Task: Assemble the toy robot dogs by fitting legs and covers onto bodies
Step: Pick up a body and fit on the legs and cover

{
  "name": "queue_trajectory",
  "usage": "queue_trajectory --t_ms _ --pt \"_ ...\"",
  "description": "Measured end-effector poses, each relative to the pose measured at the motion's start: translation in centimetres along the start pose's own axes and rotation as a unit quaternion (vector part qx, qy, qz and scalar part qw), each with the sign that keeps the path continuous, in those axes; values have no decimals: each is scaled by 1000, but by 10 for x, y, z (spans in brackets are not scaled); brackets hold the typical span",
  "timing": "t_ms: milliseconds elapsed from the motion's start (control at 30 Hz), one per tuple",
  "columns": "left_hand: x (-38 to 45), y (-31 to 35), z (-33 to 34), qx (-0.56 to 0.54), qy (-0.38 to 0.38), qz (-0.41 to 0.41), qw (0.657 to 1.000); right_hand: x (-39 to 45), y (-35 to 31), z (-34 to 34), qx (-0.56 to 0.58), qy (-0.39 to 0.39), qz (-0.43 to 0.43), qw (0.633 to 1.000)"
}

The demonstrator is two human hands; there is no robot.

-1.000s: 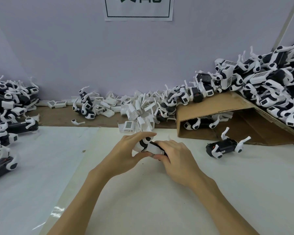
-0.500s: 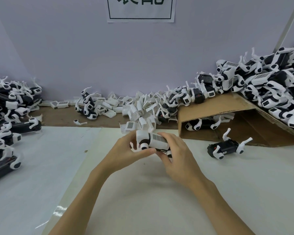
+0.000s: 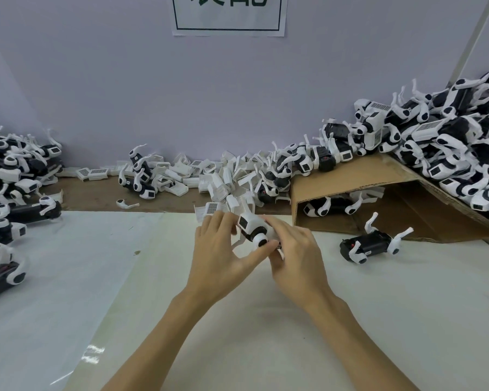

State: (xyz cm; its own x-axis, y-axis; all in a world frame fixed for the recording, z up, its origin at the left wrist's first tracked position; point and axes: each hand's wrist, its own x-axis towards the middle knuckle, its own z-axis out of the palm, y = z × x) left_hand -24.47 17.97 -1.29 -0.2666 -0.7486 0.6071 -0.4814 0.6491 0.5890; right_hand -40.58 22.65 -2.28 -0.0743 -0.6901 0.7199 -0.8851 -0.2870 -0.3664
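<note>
A table (image 3: 378, 320) is carrying everything. A heap of dogs (image 3: 449, 153) is spilling over a cardboard box (image 3: 378, 176) at right; loose covers (image 3: 209, 176) are lying by the wall. One dog (image 3: 370, 245) is lying on its back. Left hand (image 3: 218, 249) and right hand (image 3: 297, 258) are both gripping a toy dog (image 3: 256, 230) above the table's middle.
</note>
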Motion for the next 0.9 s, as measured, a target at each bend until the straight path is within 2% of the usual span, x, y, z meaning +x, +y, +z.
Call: queue_trajectory --t_ms 100,200,267,333,400,500,633,800,900 --pt "0 -1 -1 -70 -65 -47 994 -3 4 0 28 -24 7 999" --pt "3 -2 -3 -156 -56 -111 980 -1 7 -2 126 -122 91 980" --pt "8 -6 -7 -244 -47 -179 952 3 6 -5 246 -174 192 934" --pt "11 -13 -13 -309 -51 -239 919 6 6 -6 355 -168 266 881" --pt "14 -20 -16 -331 -73 -270 901 7 5 -8 410 -141 309 847" --pt "16 -27 -18 -336 -112 -290 889 7 5 -8 420 -138 327 835" --pt "18 -27 -19 -357 -121 -296 878 6 6 -6 419 -152 344 827" --pt "18 -25 -19 -463 -80 -333 817 8 3 -8 476 -173 370 779" --pt "18 -26 -19 -446 -85 -327 829 6 0 -7 494 -177 377 764"
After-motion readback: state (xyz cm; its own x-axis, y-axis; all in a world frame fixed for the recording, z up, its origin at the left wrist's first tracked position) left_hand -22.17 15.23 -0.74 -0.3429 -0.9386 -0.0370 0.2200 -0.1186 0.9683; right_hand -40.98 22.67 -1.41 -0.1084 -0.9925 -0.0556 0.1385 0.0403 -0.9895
